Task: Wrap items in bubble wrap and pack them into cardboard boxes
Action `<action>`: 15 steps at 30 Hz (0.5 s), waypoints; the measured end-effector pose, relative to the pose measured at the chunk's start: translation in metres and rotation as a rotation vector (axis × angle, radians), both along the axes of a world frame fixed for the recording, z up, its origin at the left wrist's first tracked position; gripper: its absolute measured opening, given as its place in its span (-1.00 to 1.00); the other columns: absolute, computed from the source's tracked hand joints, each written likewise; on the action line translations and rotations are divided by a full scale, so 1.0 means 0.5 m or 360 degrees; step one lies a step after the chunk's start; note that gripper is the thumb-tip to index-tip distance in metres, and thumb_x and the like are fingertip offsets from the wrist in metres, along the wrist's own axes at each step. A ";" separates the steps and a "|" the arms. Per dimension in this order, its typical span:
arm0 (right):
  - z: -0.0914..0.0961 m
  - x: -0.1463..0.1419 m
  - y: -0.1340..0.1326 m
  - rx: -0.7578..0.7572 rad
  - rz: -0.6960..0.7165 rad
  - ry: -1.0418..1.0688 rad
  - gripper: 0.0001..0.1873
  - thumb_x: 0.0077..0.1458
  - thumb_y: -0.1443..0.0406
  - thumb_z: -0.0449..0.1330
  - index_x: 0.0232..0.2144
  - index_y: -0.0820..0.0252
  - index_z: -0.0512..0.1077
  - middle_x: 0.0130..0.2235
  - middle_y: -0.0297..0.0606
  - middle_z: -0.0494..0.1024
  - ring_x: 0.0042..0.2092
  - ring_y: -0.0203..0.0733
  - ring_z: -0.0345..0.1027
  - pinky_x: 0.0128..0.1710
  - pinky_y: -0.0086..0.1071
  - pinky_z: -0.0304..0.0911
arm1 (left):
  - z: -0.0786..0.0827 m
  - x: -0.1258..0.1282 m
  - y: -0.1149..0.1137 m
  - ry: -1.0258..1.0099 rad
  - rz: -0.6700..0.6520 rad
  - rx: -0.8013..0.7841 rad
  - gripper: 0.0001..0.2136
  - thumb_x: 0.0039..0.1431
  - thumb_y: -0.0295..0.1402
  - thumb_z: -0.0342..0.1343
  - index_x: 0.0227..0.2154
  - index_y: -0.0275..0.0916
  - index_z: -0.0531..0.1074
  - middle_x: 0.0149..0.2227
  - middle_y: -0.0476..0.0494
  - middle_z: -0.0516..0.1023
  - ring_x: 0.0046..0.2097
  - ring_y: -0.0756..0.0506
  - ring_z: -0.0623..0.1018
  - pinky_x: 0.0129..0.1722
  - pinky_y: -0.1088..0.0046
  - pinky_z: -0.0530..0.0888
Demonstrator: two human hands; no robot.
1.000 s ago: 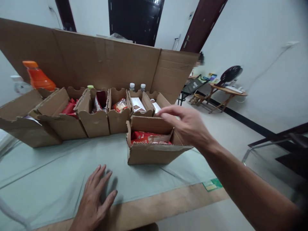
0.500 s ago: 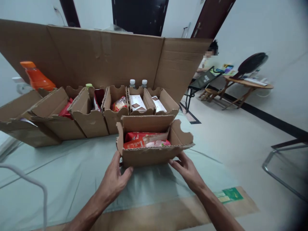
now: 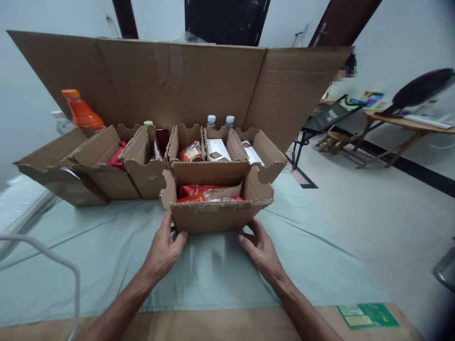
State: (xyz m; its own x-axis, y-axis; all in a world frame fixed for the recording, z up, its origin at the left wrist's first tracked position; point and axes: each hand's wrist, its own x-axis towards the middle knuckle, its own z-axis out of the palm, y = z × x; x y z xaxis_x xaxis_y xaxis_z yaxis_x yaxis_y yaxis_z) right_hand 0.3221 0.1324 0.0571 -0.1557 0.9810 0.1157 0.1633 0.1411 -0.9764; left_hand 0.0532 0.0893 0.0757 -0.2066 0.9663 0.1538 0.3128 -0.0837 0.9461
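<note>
A low open cardboard box (image 3: 213, 219) stands crosswise in front of me, with red and pink packets (image 3: 199, 193) inside. My left hand (image 3: 164, 249) grips its lower left corner, thumb in front and fingers around the side. My right hand (image 3: 261, 251) holds the lower right corner the same way; some fingertips of both hands are hidden. Just behind the box is a row of similar cardboard boxes (image 3: 144, 182). They contain a red packet (image 3: 117, 157), a clear-and-red food packet (image 3: 192, 151) and white boxes (image 3: 218, 149), among other things.
A folded cardboard screen (image 3: 213, 85) rises behind the row. Near it stand an orange bottle (image 3: 83, 113) and two white-capped bottles (image 3: 211, 121). A grey tube (image 3: 53, 260) curves at left; pale green cloth (image 3: 213, 270) covers the table. A person sits beyond, at right.
Both hands have moved the held box away from me and to the left, closer to the row. My view has swung left, so the background sits farther right.
</note>
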 end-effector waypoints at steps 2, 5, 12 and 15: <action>-0.005 -0.007 -0.003 -0.0005 -0.0054 -0.0008 -0.33 0.15 0.02 0.26 0.24 0.09 0.25 0.26 -0.02 0.40 0.22 0.06 0.37 0.16 -0.04 0.39 | 0.002 -0.004 0.017 0.0010 0.0007 -0.0013 -0.52 0.15 -0.34 0.07 0.16 -0.19 0.30 0.03 -0.19 0.53 -0.02 -0.15 0.55 0.03 0.24 0.51; -0.009 -0.011 -0.002 -0.0034 -0.0107 -0.0002 -0.30 0.13 0.01 0.27 0.24 0.10 0.25 0.26 0.00 0.40 0.19 0.08 0.40 0.16 -0.01 0.39 | 0.009 -0.011 0.041 -0.0014 -0.0087 -0.0003 -0.40 0.10 -0.37 0.07 0.25 -0.23 0.22 0.08 -0.24 0.51 0.03 -0.19 0.54 0.09 0.18 0.48; 0.010 -0.004 -0.017 -0.0038 -0.0282 -0.0121 -0.24 0.08 -0.03 0.31 0.24 0.10 0.27 0.30 0.03 0.37 0.27 0.15 0.32 0.20 0.09 0.34 | -0.014 -0.026 -0.025 -0.0010 -0.0158 -0.0114 -0.17 0.16 -0.33 0.09 0.44 -0.30 -0.16 0.39 -0.46 0.20 0.38 -0.31 0.27 0.33 0.00 0.26; 0.029 -0.019 -0.006 -0.0065 -0.0271 -0.0035 -0.20 0.00 -0.05 0.36 0.21 0.13 0.30 0.26 0.03 0.42 0.21 0.18 0.39 0.23 0.11 0.32 | -0.022 -0.045 -0.083 0.0119 -0.0125 -0.0157 -0.20 0.18 -0.34 0.10 0.44 -0.31 -0.09 0.39 -0.48 0.20 0.39 -0.31 0.27 0.32 -0.01 0.29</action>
